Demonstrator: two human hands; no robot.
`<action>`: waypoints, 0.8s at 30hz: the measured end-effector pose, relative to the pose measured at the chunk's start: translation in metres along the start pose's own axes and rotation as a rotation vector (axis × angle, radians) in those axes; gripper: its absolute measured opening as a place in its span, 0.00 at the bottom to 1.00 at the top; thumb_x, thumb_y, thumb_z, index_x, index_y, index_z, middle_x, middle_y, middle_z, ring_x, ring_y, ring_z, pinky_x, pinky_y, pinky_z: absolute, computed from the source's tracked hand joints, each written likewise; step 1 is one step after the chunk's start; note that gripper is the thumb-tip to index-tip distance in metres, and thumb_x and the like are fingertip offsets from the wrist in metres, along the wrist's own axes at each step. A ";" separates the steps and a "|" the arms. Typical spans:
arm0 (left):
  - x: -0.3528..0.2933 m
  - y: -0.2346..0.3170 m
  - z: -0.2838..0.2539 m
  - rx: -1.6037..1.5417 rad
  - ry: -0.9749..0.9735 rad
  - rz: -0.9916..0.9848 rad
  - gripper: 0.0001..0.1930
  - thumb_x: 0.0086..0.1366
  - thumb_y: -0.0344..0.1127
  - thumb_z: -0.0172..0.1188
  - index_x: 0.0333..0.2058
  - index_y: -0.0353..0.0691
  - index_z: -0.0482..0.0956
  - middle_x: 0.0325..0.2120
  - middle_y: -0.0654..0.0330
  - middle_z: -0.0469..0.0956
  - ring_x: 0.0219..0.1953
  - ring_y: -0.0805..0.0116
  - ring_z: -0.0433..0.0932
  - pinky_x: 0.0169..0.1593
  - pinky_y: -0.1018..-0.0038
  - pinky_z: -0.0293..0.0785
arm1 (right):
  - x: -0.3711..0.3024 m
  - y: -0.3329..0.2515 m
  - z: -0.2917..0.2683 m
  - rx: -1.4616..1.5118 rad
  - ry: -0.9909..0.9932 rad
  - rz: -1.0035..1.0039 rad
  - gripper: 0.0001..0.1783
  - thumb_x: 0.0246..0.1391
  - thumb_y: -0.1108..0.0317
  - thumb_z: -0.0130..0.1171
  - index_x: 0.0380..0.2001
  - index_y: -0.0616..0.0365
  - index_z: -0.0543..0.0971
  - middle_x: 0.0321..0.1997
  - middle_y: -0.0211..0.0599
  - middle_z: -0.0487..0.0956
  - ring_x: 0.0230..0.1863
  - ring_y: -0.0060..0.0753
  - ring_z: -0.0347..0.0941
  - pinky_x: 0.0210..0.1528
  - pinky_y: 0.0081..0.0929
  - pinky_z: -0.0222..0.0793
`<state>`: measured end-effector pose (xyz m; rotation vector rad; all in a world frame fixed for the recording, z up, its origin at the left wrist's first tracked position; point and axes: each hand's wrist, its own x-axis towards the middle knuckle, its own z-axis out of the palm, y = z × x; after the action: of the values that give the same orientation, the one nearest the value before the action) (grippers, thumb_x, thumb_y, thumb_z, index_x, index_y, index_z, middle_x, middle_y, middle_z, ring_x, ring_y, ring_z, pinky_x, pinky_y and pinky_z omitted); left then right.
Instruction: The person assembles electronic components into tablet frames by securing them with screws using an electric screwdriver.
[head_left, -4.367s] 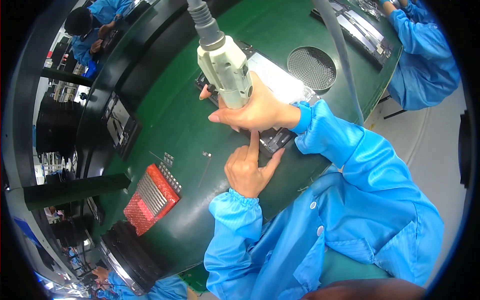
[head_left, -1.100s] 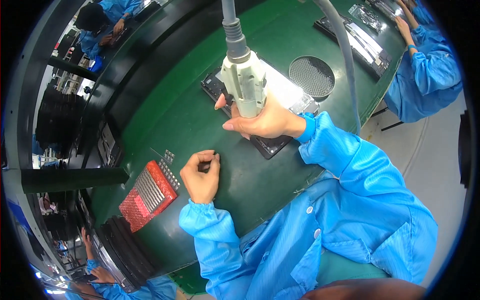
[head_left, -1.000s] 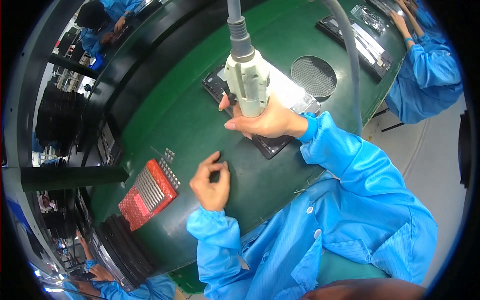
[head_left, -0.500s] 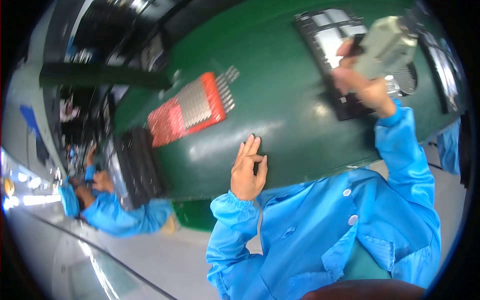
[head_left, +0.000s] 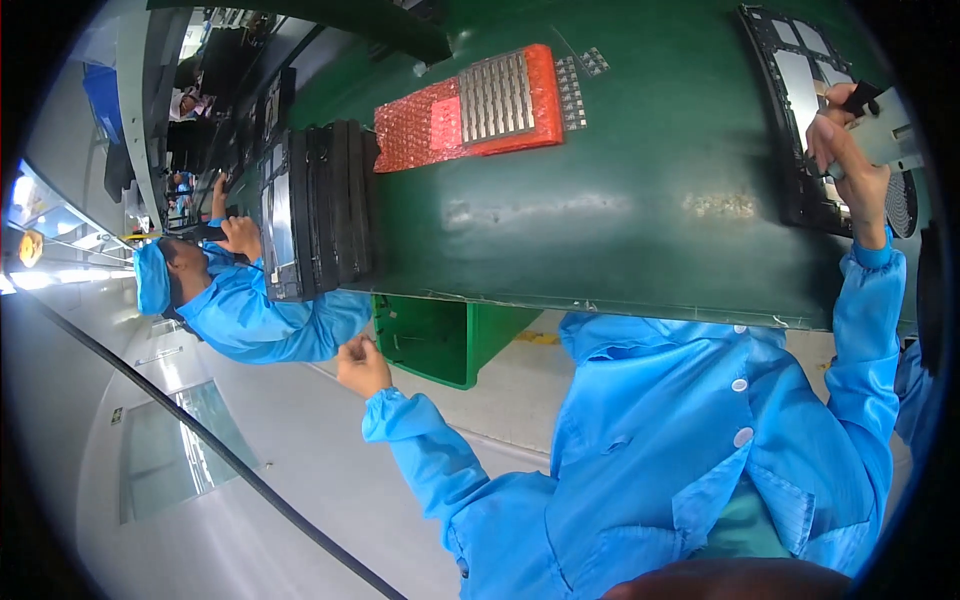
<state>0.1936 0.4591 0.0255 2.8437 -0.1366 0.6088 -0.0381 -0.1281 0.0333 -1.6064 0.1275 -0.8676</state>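
My right hand (head_left: 846, 150), at the far right, is closed round a pale grey-green handheld tool (head_left: 897, 132) with a black part near the thumb. Under it lies a flat black frame (head_left: 797, 75) with silver-white rectangular panels; the hand and tool cover part of it. A round ribbed dark piece (head_left: 903, 205) shows beside the frame. My left hand (head_left: 362, 368) hangs off the table's front edge at the left, with its fingers curled in. Whatever it may hold is too small to make out. A green bin (head_left: 440, 345) stands right beside it.
On the green table (head_left: 620, 230) sit red bubble wrap (head_left: 405, 130), a sheet of metal strips (head_left: 497, 97) on it and small metal pieces (head_left: 572, 95) alongside. Several black frames (head_left: 330, 210) stand upright at the left edge. A co-worker in blue (head_left: 255, 320) works beyond them.
My left hand has gone from over the table to beyond its front edge, leftward, its fingers now curled. The view has swung left; the right hand keeps the tool over the black frame.
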 end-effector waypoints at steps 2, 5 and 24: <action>0.001 0.024 -0.012 -0.150 0.111 -0.059 0.07 0.54 0.28 0.63 0.30 0.32 0.75 0.18 0.58 0.78 0.21 0.75 0.76 0.28 0.79 0.71 | 0.000 0.000 0.001 -0.025 0.005 0.011 0.18 0.53 0.75 0.54 0.47 0.68 0.65 0.19 0.29 0.66 0.17 0.19 0.62 0.23 0.20 0.59; -0.001 0.067 -0.013 -0.391 0.078 -0.092 0.06 0.57 0.26 0.59 0.33 0.30 0.75 0.24 0.57 0.78 0.24 0.73 0.78 0.31 0.81 0.72 | 0.001 -0.010 0.007 -0.050 0.023 -0.004 0.17 0.54 0.74 0.53 0.46 0.68 0.66 0.19 0.29 0.67 0.17 0.19 0.62 0.22 0.19 0.59; -0.147 0.468 0.024 -1.010 -0.472 1.514 0.23 0.49 0.32 0.64 0.46 0.33 0.72 0.47 0.51 0.72 0.54 0.56 0.68 0.58 0.57 0.60 | 0.000 -0.162 -0.035 0.736 -0.642 -0.027 0.08 0.57 0.76 0.47 0.34 0.73 0.73 0.37 0.67 0.74 0.36 0.65 0.75 0.35 0.56 0.75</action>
<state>0.0042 0.0057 0.0384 1.3871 -2.0055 -0.0513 -0.1207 -0.1157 0.1766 -1.1065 -0.6035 -0.3110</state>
